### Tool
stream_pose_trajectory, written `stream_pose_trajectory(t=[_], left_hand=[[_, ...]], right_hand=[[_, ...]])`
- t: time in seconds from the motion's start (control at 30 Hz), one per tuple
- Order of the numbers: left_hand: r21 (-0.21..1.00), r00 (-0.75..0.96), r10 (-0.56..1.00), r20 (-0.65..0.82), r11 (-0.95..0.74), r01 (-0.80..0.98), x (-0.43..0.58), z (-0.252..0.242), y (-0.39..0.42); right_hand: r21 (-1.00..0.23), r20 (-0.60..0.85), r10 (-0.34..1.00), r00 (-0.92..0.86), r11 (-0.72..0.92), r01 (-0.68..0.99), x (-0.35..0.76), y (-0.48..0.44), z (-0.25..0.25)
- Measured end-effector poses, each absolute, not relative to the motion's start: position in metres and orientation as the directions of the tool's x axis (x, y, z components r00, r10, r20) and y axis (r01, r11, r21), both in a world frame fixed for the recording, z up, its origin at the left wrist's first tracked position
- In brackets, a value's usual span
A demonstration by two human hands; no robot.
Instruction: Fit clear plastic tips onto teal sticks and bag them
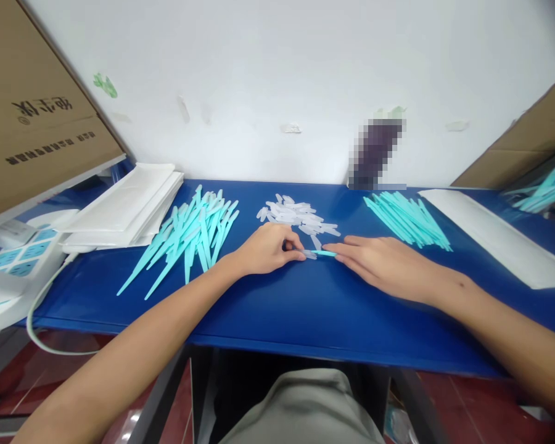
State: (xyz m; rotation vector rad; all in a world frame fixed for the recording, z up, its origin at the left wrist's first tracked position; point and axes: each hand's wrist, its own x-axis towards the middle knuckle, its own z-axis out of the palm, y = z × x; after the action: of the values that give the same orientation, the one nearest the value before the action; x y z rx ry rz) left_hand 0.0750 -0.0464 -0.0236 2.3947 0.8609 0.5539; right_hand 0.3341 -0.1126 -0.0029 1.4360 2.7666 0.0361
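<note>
My left hand (pixel 272 248) pinches a small clear plastic cap (pixel 309 254) between thumb and fingers. From the right, my right hand (pixel 383 264) grips a slim teal stick (pixel 324 253), perhaps an eyebrow razor, whose tip meets the cap. Whether the tip is inside the cap I cannot tell. Just behind my hands lies a heap of loose clear caps (pixel 291 211). Left of them is a spread pile of teal sticks (pixel 198 228) with clear caps on their ends. A neater bundle of teal sticks (pixel 409 219) lies behind my right hand.
White flat sleeves (pixel 120 203) are stacked at the left beside a white power strip (pixel 25 259) with a cable. Another white sleeve (pixel 494 237) lies at the right on the blue table (pixel 277 314). Cardboard boxes (pixel 32 74) stand at both sides, against a white wall.
</note>
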Motion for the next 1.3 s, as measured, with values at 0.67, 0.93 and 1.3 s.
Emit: stream_pose_trajectory(t=[0.67, 0.93, 1.3], left_hand=[[0.611, 0.704, 0.693, 0.157, -0.628, 0.482, 0.076, -0.024, -0.046], [0.603, 0.704, 0.680, 0.204, -0.654, 0.457, 0.079, -0.028, -0.047], [0.549, 0.761, 0.580, 0.291, -0.753, 0.364, 0.084, -0.033, -0.050]], right_hand=[[0.015, 0.080, 0.773, -0.629, 0.630, 0.776, 0.333, -0.117, -0.010], [-0.001, 0.045, 0.780, -0.625, 0.625, 0.780, 0.327, -0.116, -0.009], [-0.009, 0.031, 0.803, -0.595, 0.596, 0.803, 0.324, -0.116, -0.017]])
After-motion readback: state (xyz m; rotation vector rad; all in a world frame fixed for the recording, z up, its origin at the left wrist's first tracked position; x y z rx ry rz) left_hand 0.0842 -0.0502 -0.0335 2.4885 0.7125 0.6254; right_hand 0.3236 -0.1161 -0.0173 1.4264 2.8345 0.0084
